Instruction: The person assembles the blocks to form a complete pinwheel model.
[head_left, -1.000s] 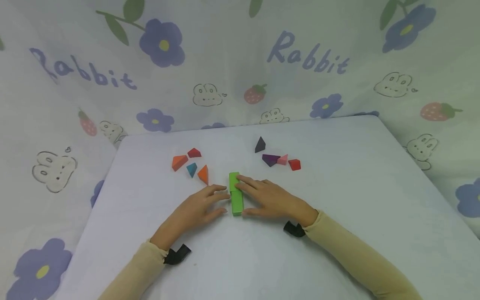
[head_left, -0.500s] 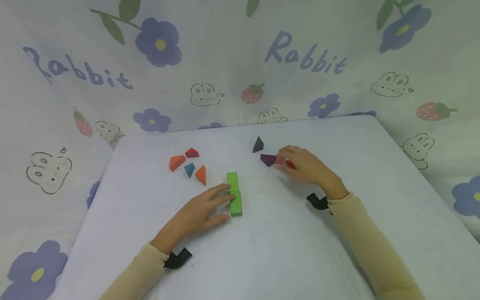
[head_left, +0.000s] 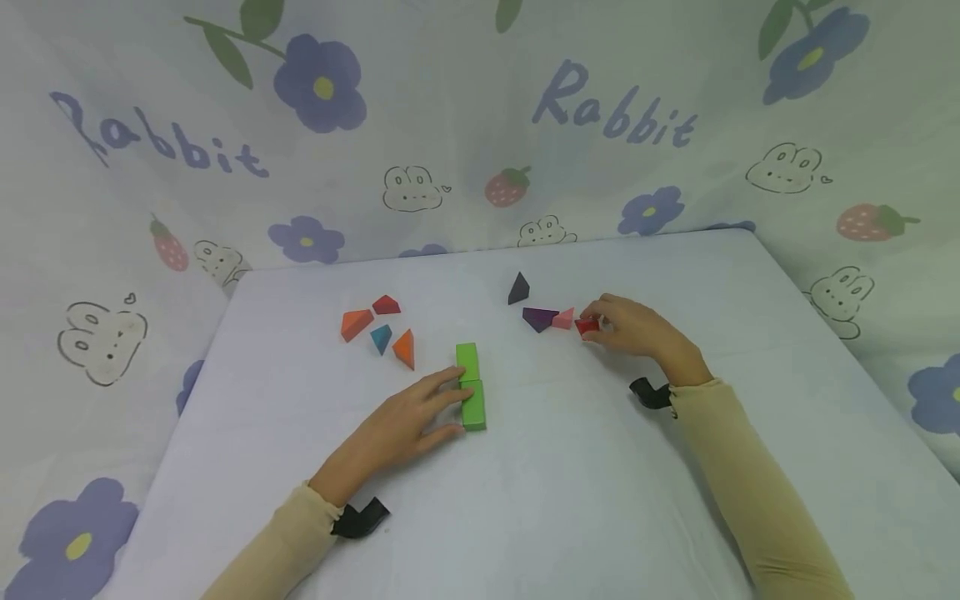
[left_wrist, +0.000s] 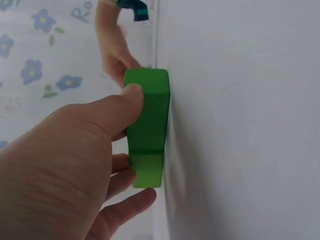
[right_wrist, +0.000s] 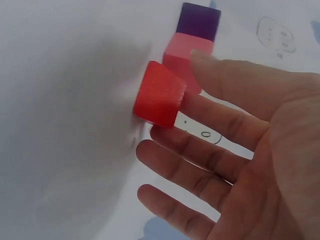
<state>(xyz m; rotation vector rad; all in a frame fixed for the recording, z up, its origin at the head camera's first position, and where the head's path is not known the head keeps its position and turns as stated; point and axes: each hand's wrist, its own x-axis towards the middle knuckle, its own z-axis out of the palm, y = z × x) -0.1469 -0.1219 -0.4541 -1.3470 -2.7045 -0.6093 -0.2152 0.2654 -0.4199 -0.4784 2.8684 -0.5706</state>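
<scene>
Two green blocks, a nearer one and a farther one, lie end to end on the white table. My left hand touches their left side with extended fingers. In the left wrist view, its thumb rests against the nearer green block. Farther right, my right hand reaches around a small red block, its fingers loosely spread. In the right wrist view the index finger passes behind the red block, its tip hidden; the thumb stands apart from that block, in front of the pink block.
Left of the red block sit a pink block, a purple block and a dark block. At the left are two orange blocks, a blue one and another red one. A patterned cloth hangs behind.
My right hand has left the green blocks and moved right and away to the red block. My left hand has moved slightly right, onto the green blocks' left side.
</scene>
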